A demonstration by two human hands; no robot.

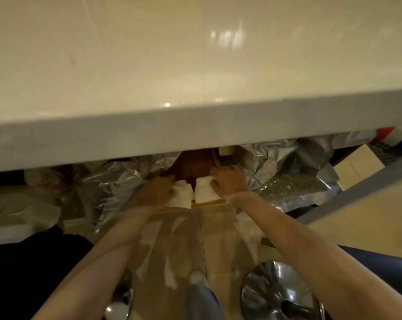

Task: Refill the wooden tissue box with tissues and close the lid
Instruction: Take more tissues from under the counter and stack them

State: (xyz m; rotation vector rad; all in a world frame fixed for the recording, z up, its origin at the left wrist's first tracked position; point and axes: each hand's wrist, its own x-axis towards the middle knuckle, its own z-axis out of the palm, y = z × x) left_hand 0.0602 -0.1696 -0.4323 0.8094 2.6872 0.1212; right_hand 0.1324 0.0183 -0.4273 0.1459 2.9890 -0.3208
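Note:
Both my arms reach down under the edge of a white counter (195,125). My left hand (157,189) grips a stack of white tissues (182,196). Just to its right, my right hand (230,181) grips a second white tissue stack (204,191). Both stacks sit at the near edge of a brown cardboard box (193,168) with open flaps, and my fingers curl around their outer sides. No wooden tissue box is in view. The picture is blurred by motion.
Crumpled silver foil bags (287,162) surround the brown box under the counter. A light cardboard box (357,167) lies at the right. A chrome stool base (278,294) stands on the floor at the lower right, near my shoe (196,277).

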